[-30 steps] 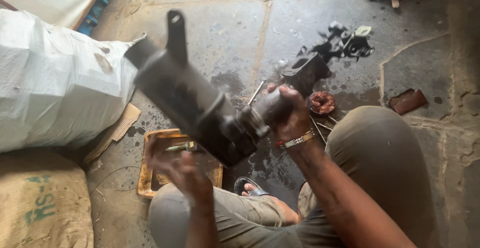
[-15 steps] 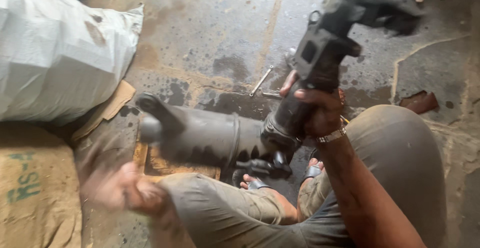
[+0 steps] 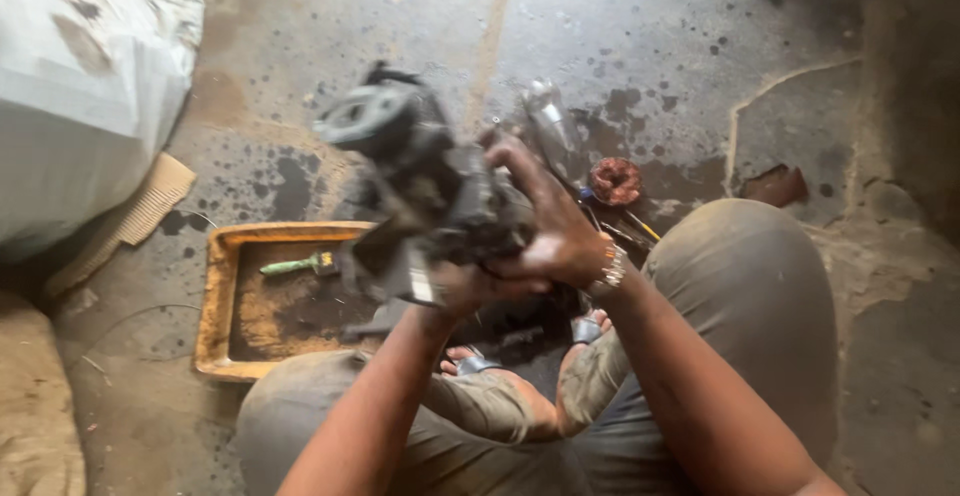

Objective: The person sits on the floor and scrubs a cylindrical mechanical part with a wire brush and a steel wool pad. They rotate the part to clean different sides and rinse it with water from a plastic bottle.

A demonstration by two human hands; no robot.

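Fingers [image 3: 530, 181] of both hands clasp the greasy metal assembly [image 3: 420, 186] above the tray [image 3: 215, 296].

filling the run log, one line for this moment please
both hands grip dark greasy metal motor housing | above rusty orange tray | green-handled brush in tray

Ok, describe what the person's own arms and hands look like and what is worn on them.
Both forearms are bare, with no sleeves in view and no gloves. The left hand shows no jewellery. The right hand has a beaded bracelet with silver and reddish beads at the wrist. Fingers on both look smeared with dark grease.
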